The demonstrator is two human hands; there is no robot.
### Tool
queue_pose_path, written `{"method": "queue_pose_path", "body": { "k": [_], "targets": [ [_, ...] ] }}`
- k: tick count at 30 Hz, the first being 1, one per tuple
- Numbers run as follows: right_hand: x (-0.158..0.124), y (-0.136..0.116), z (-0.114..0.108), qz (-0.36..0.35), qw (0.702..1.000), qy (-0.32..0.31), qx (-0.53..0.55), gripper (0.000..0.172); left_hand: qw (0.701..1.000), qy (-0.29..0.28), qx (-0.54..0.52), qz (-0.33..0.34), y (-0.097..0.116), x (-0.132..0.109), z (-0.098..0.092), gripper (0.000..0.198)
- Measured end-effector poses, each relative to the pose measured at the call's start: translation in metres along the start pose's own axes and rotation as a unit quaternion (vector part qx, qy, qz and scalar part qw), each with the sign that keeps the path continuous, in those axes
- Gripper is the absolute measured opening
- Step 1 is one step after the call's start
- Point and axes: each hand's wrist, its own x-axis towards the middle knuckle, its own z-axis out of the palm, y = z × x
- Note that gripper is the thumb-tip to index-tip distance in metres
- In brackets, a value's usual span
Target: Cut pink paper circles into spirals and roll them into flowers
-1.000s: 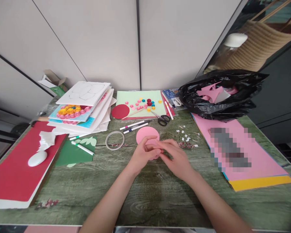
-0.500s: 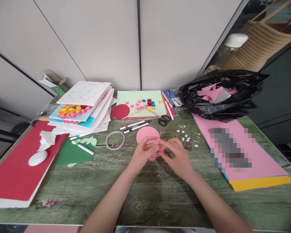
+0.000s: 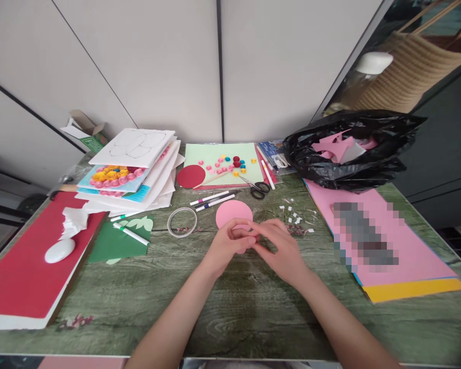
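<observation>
Both hands meet over the middle of the table, fingertips close together on a small curled piece of pink paper point(image 3: 241, 250). My left hand point(image 3: 229, 247) is closed round it with thumb and forefinger. From the other side, my right hand point(image 3: 279, 249) pinches its edge; the fingers cover much of the piece. Just beyond the left fingers lies a flat pink paper circle point(image 3: 234, 212). Farther back, small rolled paper flowers point(image 3: 236, 163) in pink, red, yellow and blue rest on a pale green sheet point(image 3: 200, 154).
Behind the hands are black-handled scissors point(image 3: 258, 190), markers point(image 3: 215, 201) and a red circle point(image 3: 191, 176). A tape roll point(image 3: 169, 224) lies left, white scraps point(image 3: 297, 221) right. Stacked boards point(image 3: 134, 148) stand back left; a black bag point(image 3: 303, 164) holds pink offcuts at back right.
The fingers have shifted slightly around the pink paper, and the right fingertips have moved closer to the left ones. Less of the curled paper shows now. Everything else on the table stays put.
</observation>
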Motion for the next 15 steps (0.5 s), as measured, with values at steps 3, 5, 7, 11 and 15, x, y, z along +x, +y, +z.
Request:
{"method": "queue_pose_path", "body": {
  "k": [3, 5, 7, 11, 15],
  "targets": [
    [0.0009, -0.0006, -0.0016, -0.001, 1.0, -0.006, 0.0, 0.037, 1.0, 0.007, -0.008, 0.004, -0.0005, 0.0002, -0.0015, 0.042],
    [0.0013, -0.0008, -0.002, -0.003, 1.0, -0.023, -0.004, 0.036, 1.0, 0.015, -0.001, 0.008, -0.0014, 0.0003, -0.0016, 0.046],
    [0.0013, -0.0003, -0.0018, -0.007, 0.999, -0.039, -0.008, 0.037, 1.0, 0.024, 0.013, 0.014, -0.0022, 0.0004, -0.0013, 0.048],
    [0.0003, 0.0016, -0.0001, -0.001, 1.0, -0.018, -0.015, 0.038, 0.999, 0.026, 0.03, 0.016, -0.0019, 0.0003, -0.0004, 0.048],
    [0.0, 0.003, 0.0008, 0.007, 1.0, 0.015, -0.001, 0.039, 1.0, -0.007, 0.021, 0.006, -0.0021, 0.0005, 0.0002, 0.047]
  ]
}}
